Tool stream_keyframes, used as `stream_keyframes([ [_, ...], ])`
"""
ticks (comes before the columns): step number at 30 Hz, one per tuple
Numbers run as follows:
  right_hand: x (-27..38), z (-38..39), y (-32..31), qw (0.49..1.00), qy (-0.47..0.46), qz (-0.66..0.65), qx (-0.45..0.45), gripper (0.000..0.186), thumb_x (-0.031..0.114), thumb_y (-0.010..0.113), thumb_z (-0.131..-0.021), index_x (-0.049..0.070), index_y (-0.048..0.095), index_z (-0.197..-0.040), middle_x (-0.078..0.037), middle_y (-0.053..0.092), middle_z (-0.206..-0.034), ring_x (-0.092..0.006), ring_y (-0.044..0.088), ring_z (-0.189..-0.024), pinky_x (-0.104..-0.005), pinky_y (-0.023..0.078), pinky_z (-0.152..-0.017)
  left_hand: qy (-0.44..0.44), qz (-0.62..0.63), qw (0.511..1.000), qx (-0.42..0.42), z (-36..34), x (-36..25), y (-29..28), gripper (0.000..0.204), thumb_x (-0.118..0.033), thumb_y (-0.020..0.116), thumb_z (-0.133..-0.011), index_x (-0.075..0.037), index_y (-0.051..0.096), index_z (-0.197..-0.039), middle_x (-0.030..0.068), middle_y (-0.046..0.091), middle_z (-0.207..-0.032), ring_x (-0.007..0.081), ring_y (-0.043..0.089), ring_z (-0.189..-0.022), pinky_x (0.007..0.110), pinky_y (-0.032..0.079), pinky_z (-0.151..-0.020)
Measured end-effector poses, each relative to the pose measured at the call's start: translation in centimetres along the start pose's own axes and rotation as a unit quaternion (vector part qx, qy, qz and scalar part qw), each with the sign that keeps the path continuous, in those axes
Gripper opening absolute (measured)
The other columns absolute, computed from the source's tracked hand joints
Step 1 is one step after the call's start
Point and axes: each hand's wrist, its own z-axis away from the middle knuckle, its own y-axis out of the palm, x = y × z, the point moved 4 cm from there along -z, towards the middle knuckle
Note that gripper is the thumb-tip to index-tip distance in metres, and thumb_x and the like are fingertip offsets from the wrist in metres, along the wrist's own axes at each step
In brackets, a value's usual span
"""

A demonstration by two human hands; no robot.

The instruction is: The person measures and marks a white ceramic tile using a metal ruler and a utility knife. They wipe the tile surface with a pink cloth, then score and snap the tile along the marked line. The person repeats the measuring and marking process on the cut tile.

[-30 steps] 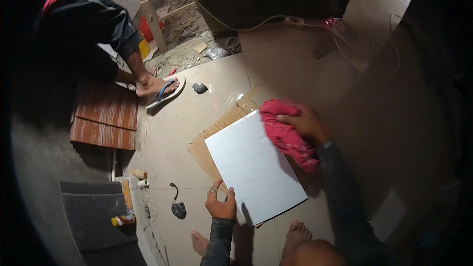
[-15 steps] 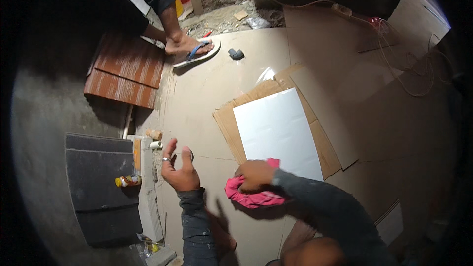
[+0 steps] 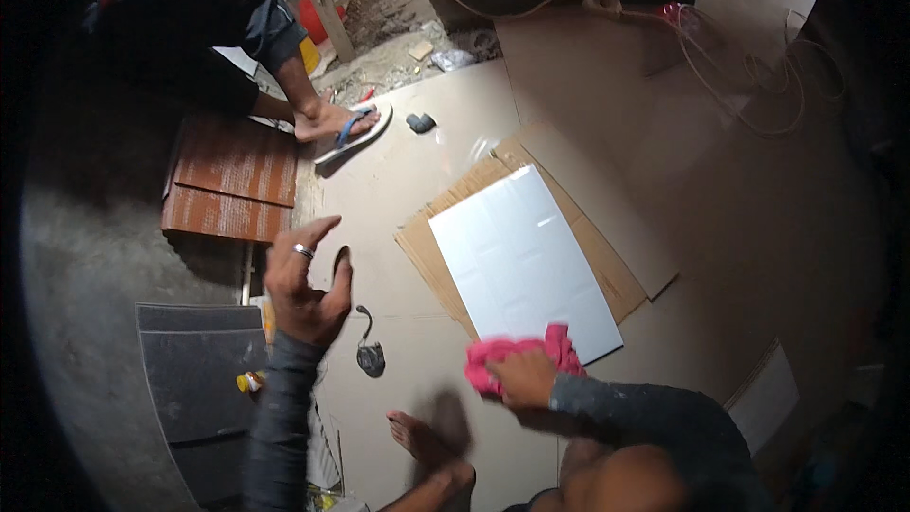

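Observation:
A bunched pink cloth (image 3: 488,360) is gripped by my right hand (image 3: 527,377) at the near edge of a white rectangular tile (image 3: 517,251). That tile lies flat on a piece of brown cardboard (image 3: 431,256). My left hand (image 3: 308,289), with a ring on one finger, is raised over the floor at the left. Its thumb and fingers are apart and nothing is between them. Nearest to it on the floor lies a small dark object with a curved cord or handle (image 3: 371,357), whose kind I cannot make out.
Another person's foot in a flip-flop (image 3: 355,133) stands at the far left, near a black pipe elbow (image 3: 420,123). Brown boxes (image 3: 232,185) and dark tiles (image 3: 204,370) lie left. A cable (image 3: 796,104) coils at the far right.
My left hand has moved left and away from me, uncovering the small dark object. My right hand has shifted slightly right with the pink cloth. The view has also shifted.

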Motion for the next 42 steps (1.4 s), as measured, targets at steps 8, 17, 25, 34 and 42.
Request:
stream_keyframes([
  [8, -6.6, 4.3, -12.3, 0.982, 0.057, -0.138, -0.118, 0.036, 0.046, 0.071, -0.084, 0.02, 0.077, -0.109, -0.018, 0.076, -0.099, -0.0425, 0.071, -0.091, -0.051, 0.057, -0.08, 0.195, -0.165, 0.895, 0.367, 6.3, -4.1, -4.1, 0.051, -0.008, 0.071, -0.083, -0.015, 0.065, -0.134, 0.0071, 0.071, -0.126, 0.0246, 0.065, -0.117, 0.047, 0.044, -0.104],
  [17, -3.3, 5.1, -0.6, 0.979, 0.083, -0.188, -0.007, 0.043, 0.026, 0.072, -0.08, 0.009, 0.072, -0.12, -0.022, 0.075, -0.106, -0.0415, 0.073, -0.098, -0.0536, 0.057, -0.086, 0.231, -0.066, 0.908, 0.343, 8.8, -1.7, 4.0, 0.045, -0.019, 0.068, -0.089, -0.014, 0.064, -0.134, 0.0065, 0.07, -0.125, 0.0259, 0.064, -0.114, 0.046, 0.044, -0.1],
  [25, -6.8, 8.5, -9.5, 0.981, 0.116, -0.152, -0.034, 0.035, 0.038, 0.072, -0.077, 0.014, 0.076, -0.102, -0.02, 0.075, -0.099, -0.0423, 0.071, -0.095, -0.0532, 0.056, -0.084, 0.091, 0.144, 0.939, 0.3, 8.5, -5.1, 15.2, 0.074, -0.006, 0.073, -0.08, -0.016, 0.053, -0.151, 0.0159, 0.069, -0.118, 0.0334, 0.069, -0.102, 0.046, 0.054, -0.087],
  [34, -13.0, 0.8, -13.9, 0.944, 0.185, 0.033, -0.27, 0.03, 0.029, 0.069, -0.084, 0.008, 0.069, -0.106, -0.024, 0.073, -0.1, -0.0447, 0.069, -0.096, -0.0549, 0.054, -0.084, -0.037, 0.309, 0.932, 0.187, 12.8, -7.4, 17.8, 0.044, -0.008, 0.076, -0.087, -0.007, 0.067, -0.13, 0.0141, 0.07, -0.086, 0.0262, 0.065, -0.06, 0.038, 0.054, -0.061],
  [42, -6.9, 13.1, -6.7, 0.956, 0.142, 0.092, 0.24, 0.028, 0.03, 0.071, -0.076, 0.007, 0.073, -0.091, -0.023, 0.072, -0.088, -0.0449, 0.07, -0.085, -0.0578, 0.055, -0.076, -0.161, 0.238, 0.911, 0.296, 21.4, -0.9, 15.4, 0.042, -0.011, 0.072, -0.085, -0.01, 0.07, -0.127, 0.014, 0.073, -0.1, 0.0308, 0.069, -0.08, 0.041, 0.056, -0.075],
])
